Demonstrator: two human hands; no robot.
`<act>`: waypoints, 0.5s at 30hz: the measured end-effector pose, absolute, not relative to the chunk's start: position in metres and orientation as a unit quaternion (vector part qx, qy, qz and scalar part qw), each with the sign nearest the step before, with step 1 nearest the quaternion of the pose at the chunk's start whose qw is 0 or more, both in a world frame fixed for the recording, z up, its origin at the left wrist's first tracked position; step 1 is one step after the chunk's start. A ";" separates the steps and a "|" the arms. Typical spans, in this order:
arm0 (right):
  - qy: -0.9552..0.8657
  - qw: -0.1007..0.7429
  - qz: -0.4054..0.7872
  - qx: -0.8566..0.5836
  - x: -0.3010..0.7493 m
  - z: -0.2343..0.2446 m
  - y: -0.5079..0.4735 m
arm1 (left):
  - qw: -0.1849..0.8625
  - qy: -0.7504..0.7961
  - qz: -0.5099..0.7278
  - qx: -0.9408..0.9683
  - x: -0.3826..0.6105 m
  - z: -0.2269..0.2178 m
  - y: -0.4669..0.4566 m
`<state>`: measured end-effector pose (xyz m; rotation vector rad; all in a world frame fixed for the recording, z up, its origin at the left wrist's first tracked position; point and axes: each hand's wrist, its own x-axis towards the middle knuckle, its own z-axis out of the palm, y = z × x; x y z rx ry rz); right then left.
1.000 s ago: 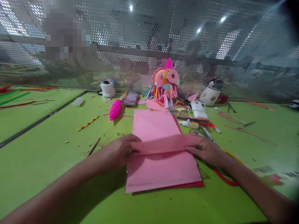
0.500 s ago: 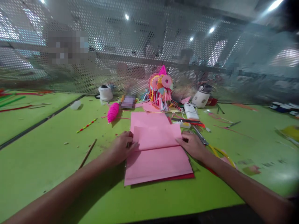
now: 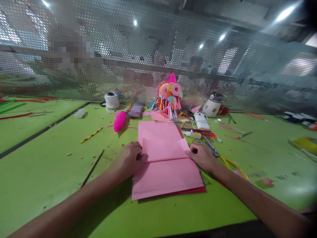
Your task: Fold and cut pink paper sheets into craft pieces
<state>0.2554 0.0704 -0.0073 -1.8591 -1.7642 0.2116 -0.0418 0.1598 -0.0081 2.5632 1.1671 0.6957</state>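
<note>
dim overall | ceiling lamp [image 3: 285, 13] flares upper right | edges blurred

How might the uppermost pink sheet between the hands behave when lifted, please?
The uppermost pink sheet is probably light, looking like thin paper. It may sag midway, as the left hand and right hand hold only its sides.

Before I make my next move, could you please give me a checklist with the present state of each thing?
1. Left hand at left edge of the upper pink paper: ok.
2. Right hand at its right edge: ok.
3. Red sheet fully covered by the lower pink sheet: not ok, its edge shows.
4. Scissors off these sheets: ok, lying to the right.
5. White bottle closed: cannot tell, tip too small.
</note>
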 end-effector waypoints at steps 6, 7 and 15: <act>-0.650 0.285 0.086 -0.699 0.255 -0.008 0.070 | 0.101 0.408 0.206 0.883 -0.041 0.004 0.151; -0.643 0.292 0.087 -0.702 0.254 -0.009 0.070 | 0.101 0.407 0.201 0.885 -0.041 0.006 0.150; -0.778 0.256 -0.079 -0.568 0.244 0.002 0.058 | 0.086 0.402 0.183 0.893 -0.038 0.010 0.149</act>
